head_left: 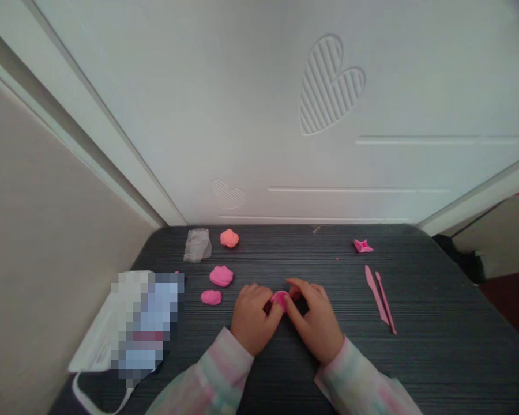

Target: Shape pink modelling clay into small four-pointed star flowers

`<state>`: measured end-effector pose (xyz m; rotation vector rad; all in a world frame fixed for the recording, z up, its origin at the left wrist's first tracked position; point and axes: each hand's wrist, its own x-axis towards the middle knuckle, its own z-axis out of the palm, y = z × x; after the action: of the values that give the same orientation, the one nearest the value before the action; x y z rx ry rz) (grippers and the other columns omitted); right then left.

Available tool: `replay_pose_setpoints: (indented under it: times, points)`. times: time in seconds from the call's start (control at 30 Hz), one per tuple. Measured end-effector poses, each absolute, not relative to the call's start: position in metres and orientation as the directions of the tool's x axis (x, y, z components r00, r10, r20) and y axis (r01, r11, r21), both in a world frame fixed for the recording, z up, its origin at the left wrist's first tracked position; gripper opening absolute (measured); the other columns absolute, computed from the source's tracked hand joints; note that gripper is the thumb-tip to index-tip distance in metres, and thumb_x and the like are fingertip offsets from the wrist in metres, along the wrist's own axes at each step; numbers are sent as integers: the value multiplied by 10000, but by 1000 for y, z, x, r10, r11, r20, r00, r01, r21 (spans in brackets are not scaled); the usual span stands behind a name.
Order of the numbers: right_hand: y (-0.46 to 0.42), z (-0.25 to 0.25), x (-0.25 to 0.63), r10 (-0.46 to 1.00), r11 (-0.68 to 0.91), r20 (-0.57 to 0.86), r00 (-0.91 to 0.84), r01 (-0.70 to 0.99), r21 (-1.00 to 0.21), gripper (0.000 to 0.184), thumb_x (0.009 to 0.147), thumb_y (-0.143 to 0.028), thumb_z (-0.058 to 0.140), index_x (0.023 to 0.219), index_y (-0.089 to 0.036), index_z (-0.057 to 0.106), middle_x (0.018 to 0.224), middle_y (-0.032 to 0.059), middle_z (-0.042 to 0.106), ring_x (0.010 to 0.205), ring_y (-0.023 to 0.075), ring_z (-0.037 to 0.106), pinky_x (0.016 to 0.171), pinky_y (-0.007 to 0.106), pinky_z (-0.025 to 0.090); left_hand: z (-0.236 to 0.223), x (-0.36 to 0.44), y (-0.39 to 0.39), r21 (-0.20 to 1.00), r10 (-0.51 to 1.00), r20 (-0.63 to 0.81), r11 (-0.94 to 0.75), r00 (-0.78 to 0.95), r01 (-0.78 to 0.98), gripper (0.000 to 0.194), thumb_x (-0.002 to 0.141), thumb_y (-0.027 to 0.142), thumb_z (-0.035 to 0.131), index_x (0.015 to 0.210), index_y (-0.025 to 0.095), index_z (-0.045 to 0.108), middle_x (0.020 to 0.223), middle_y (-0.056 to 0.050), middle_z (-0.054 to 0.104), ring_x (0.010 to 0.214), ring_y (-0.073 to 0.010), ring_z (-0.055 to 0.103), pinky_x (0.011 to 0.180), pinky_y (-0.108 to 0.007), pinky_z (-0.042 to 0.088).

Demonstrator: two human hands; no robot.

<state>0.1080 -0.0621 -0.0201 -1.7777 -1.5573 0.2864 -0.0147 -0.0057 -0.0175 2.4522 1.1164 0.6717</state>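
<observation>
Between my two hands, at the front middle of the dark table, is a small round piece of pink modelling clay (pixel 279 299). My left hand (pixel 255 317) grips its left side, the thumb pressed on the near face. On the other side my right hand (pixel 313 320) pinches the same piece with thumb and fingers. Part of the clay is hidden behind the thumbs. Left of my left hand lie a larger pink clay lump (pixel 221 276) and a smaller pink lump (pixel 211 297). An orange clay lump (pixel 229 238) sits farther back.
A clear plastic wrapper (pixel 198 245) lies at the back left. On the right are a pink clay knife (pixel 376 295), a thin pink stick tool (pixel 386 304) and a small pointed pink piece (pixel 363 246). A white box (pixel 99 334) and a blurred-out device with a cable occupy the left edge. A white door (pixel 251 115) stands behind.
</observation>
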Motion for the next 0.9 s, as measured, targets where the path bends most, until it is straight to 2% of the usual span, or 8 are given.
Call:
replay_pose_setpoints:
  times: [0.1, 0.2, 0.33, 0.43, 0.5, 0.73, 0.9]
  points:
    - [-62, -20, 108, 945, 50, 273, 178, 749, -661, 115, 776, -189, 498, 873, -214, 554, 768, -10, 628, 719, 130, 553, 782, 340, 321, -19, -15, -6, 456, 748, 246, -650, 616, 608, 251, 767, 202, 446, 519, 163, 437, 512, 8, 484, 560, -124, 443, 568, -272, 315]
    - [-62, -17, 108, 958, 16, 220, 183, 734, -679, 69, 770, -186, 507, 776, -214, 570, 745, -23, 633, 708, 130, 549, 765, 335, 311, -19, -16, -6, 435, 741, 222, -657, 634, 615, 240, 774, 211, 447, 539, 163, 465, 534, 0, 507, 581, -135, 454, 584, -283, 319]
    - [-61, -15, 108, 955, -29, 190, 229, 708, -705, 59, 768, -199, 513, 769, -200, 572, 696, -27, 622, 674, 121, 544, 758, 325, 308, -20, -17, -4, 450, 778, 220, -616, 589, 646, 171, 769, 234, 473, 627, 166, 538, 605, -14, 562, 637, -159, 484, 620, -304, 336]
    - [-62, -16, 108, 946, -45, 194, 258, 701, -711, 92, 765, -211, 521, 839, -187, 570, 672, -27, 613, 654, 113, 541, 756, 315, 311, -20, -17, -1, 495, 776, 271, -620, 570, 608, 110, 766, 230, 494, 734, 168, 579, 711, -22, 612, 702, -167, 509, 655, -309, 352]
    - [-62, -15, 108, 951, -46, 191, 245, 718, -694, 118, 769, -214, 518, 872, -193, 571, 692, -25, 619, 665, 115, 540, 762, 315, 305, -20, -17, 0, 506, 759, 307, -641, 575, 577, 112, 770, 221, 494, 735, 170, 587, 725, -20, 625, 712, -163, 517, 662, -307, 355]
    - [-62, -14, 108, 954, -32, 216, 210, 782, -622, 124, 798, -227, 474, 746, -194, 581, 716, -6, 620, 712, 135, 533, 740, 310, 297, -21, -16, -3, 449, 731, 347, -679, 587, 580, 118, 761, 207, 504, 690, 168, 589, 678, -10, 630, 673, -156, 526, 634, -306, 347]
    - [-61, -15, 108, 942, -62, 218, 256, 770, -635, 135, 790, -245, 483, 701, -194, 570, 659, -16, 603, 666, 129, 528, 731, 309, 297, -18, -15, -5, 493, 749, 358, -658, 557, 569, 94, 749, 217, 521, 718, 175, 599, 705, -6, 639, 700, -155, 540, 659, -307, 349]
